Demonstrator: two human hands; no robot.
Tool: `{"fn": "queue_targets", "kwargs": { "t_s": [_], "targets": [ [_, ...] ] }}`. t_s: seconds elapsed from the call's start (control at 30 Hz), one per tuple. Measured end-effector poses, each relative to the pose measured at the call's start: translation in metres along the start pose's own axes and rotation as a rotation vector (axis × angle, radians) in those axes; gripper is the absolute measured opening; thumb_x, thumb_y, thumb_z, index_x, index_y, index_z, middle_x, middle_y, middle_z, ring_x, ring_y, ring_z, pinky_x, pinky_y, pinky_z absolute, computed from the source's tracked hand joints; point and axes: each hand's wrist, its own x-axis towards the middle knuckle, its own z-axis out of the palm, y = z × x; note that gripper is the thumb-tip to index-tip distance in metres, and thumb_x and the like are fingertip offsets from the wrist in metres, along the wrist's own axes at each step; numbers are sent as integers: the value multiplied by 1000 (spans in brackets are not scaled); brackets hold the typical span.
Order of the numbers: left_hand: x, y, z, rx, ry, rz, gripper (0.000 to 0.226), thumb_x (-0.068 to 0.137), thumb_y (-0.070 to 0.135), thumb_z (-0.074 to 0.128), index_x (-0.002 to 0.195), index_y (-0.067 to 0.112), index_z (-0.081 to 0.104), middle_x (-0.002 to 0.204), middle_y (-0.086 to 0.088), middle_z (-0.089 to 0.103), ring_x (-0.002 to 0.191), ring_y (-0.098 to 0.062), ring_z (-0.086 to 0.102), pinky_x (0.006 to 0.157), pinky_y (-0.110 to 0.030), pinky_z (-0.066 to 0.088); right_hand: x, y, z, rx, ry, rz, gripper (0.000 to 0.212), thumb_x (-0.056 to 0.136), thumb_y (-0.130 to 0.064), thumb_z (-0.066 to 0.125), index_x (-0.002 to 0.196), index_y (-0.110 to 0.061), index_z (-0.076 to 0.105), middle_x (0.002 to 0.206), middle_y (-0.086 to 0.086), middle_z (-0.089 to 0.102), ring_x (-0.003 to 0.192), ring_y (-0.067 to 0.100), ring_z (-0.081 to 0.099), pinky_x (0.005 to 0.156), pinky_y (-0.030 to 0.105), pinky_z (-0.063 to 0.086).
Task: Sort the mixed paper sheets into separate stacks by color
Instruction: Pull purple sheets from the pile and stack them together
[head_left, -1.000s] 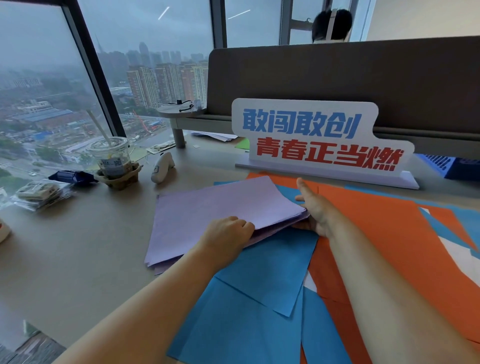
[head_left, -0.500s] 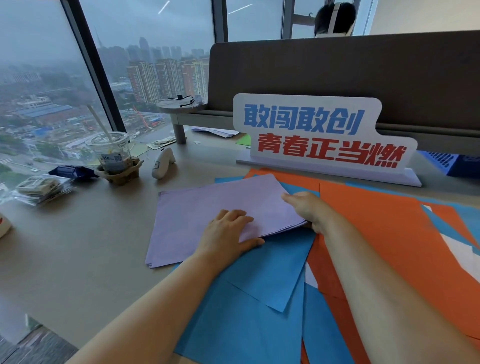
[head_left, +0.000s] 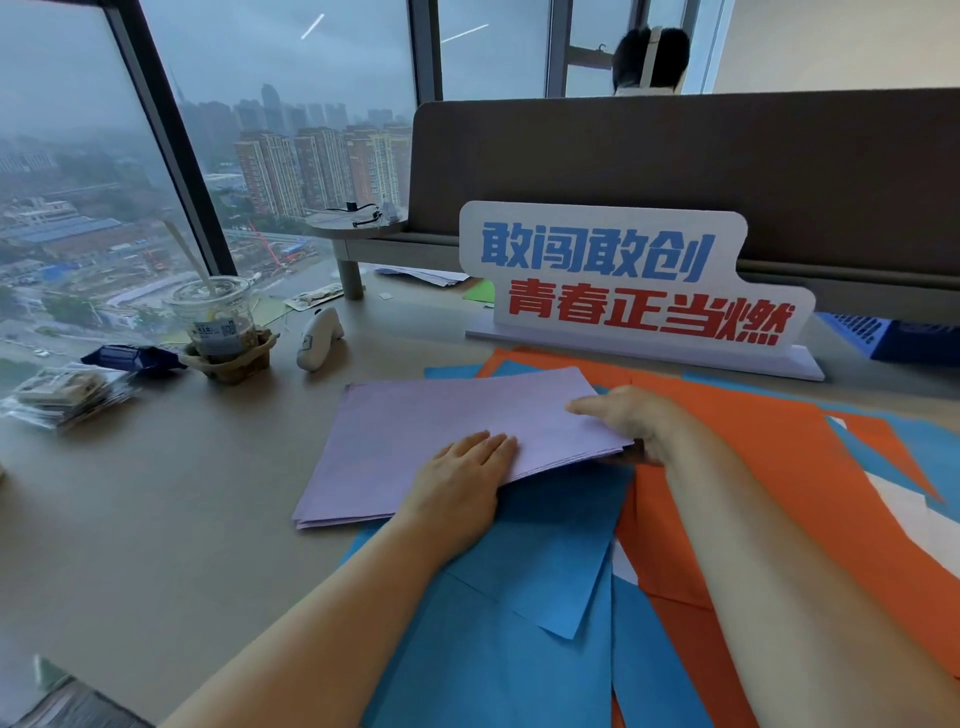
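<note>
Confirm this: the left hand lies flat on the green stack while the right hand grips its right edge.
Wrong on colour: the head view shows the stack is purple, not green. The left hand lies flat on it while the right hand grips its right edge.

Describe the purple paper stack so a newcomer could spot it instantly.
Start at the white slogan sign on the desk. Just in front, partly over blue sheets, lies the purple stack. It alone is a neat pile, the left hand flat on it.
</note>
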Motion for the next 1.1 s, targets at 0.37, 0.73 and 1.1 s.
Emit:
{"fn": "queue_targets", "kwargs": {
  "t_s": [0.37, 0.73, 1.1],
  "targets": [
    [-12, 17, -38, 167, 128, 261, 42, 52, 10, 66, 92, 18, 74, 97, 0, 73, 86, -19, 70, 69, -27, 56, -53, 28, -20, -73, 251, -278, 25, 94, -8, 46, 118, -4, 50, 115, 12, 57, 98, 27, 54, 84, 38, 45],
    [27, 179, -66, -499, 8, -309, 85, 84, 28, 59, 149, 26, 4, 155, -5, -20, 143, -39, -1, 112, -54, 18, -197, 182, -171, 465, 752, -207, 18, 90, 4, 48, 101, 2, 62, 95, 15, 63, 86, 28, 60, 72, 35, 43],
    [60, 420, -34, -1671, -269, -138, 48, 84, 4, 46, 129, 19, 39, 112, -20, 52, 77, -19, 53, 58, -27, 49, -322, 315, -250, 580, 1289, 28, 16, 93, 2, 44, 102, 2, 58, 76, 8, 56, 65, 21, 47, 38, 12, 35]
  ]
}}
